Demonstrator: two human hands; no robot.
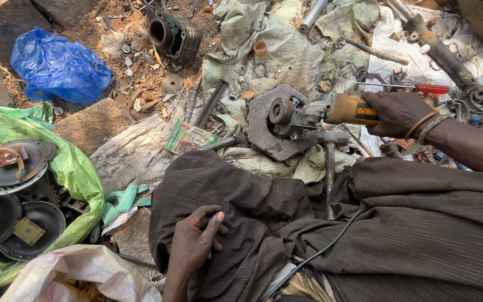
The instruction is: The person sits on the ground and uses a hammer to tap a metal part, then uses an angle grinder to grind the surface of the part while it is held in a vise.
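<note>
Dirt ground w/ rags, scrap. Yellow grinder [331,109] is clasped in right hand [399,112], disc on steel plate [266,134]; should be steadied. Left hand [197,240] lies loosely spread on lap, empty.

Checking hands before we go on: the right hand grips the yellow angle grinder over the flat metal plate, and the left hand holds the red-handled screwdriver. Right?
Not quite. In the head view the left hand rests empty on the dark cloth over the lap; the red-handled screwdriver lies untouched. The right hand does grip the yellow angle grinder over the flat metal plate.
</note>
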